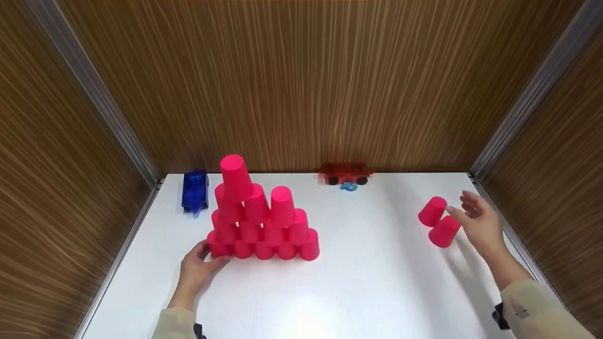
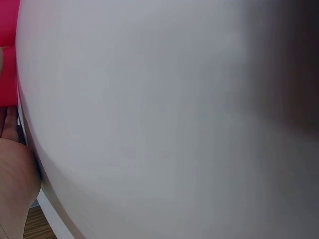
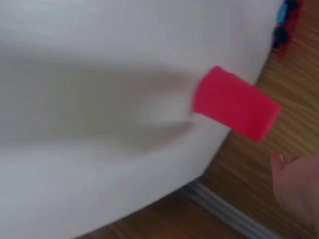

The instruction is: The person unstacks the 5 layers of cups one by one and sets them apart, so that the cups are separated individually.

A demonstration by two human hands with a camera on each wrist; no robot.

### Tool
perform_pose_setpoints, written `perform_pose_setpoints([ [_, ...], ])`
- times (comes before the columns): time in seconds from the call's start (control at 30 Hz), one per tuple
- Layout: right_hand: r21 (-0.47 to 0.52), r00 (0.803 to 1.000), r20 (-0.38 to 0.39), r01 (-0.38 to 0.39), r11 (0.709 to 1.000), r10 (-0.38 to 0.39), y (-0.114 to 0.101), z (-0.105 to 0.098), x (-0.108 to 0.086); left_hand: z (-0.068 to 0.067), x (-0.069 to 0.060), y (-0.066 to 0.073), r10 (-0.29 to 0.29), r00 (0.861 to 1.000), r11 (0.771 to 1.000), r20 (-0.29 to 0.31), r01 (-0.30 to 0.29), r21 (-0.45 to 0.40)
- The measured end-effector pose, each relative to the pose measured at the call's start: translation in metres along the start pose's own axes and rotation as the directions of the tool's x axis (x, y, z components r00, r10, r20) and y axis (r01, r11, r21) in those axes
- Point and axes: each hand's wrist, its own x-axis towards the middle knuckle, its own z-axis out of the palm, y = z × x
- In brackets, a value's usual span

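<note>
Upside-down pink cups (image 1: 266,233) form a stacked pyramid left of centre, with a single cup (image 1: 236,179) highest, on its left side. At the pyramid's lower left corner, my left hand (image 1: 198,266) holds the leftmost bottom cup (image 1: 219,247), thumb in front and fingers at its far side. My right hand (image 1: 481,228) is raised at the right, fingers spread and holding nothing. Just left of it stand two loose pink cups, a farther one (image 1: 432,212) and a nearer one (image 1: 444,233). In the right wrist view, a gap separates the hand (image 3: 296,184) from a pink cup (image 3: 234,102).
A blue translucent toy car (image 1: 195,190) lies behind the pyramid at the left. Near the back wall sits a red toy car (image 1: 346,173) with a small light-blue piece (image 1: 349,187) before it. Wood-grain panels (image 1: 301,84) enclose the white table (image 1: 367,278).
</note>
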Motion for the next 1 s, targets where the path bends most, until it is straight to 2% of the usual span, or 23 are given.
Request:
perform_pose_setpoints([
  [0.2,0.014,0.989,0.012,0.145,0.989,-0.145,-0.063,0.005,-0.001,0.004,0.0,0.004,-0.022,1.0,1.0,0.006,0.022,0.008],
  [0.33,0.04,0.967,0.048,0.247,0.968,-0.249,-0.112,0.02,-0.004,0.008,0.0,0.005,-0.029,1.0,1.0,0.009,0.029,-0.002],
  [0.53,0.131,0.908,0.1,0.393,0.91,-0.406,-0.184,0.06,-0.014,0.01,0.003,0.004,-0.038,0.999,0.999,0.007,0.038,-0.003],
  [0.7,0.195,0.829,0.173,0.499,0.844,-0.531,-0.235,0.099,-0.024,0.011,0.004,0.003,-0.042,0.999,0.999,0.011,0.042,-0.003],
  [0.77,0.213,0.806,0.198,0.52,0.827,-0.558,-0.254,0.115,-0.028,0.012,0.004,0.004,-0.044,0.999,0.999,0.01,0.044,-0.005],
  [1.0,0.251,0.77,0.293,0.51,0.823,-0.566,-0.307,0.174,-0.045,0.016,0.002,0.007,-0.067,0.998,0.998,0.009,0.067,-0.019],
])
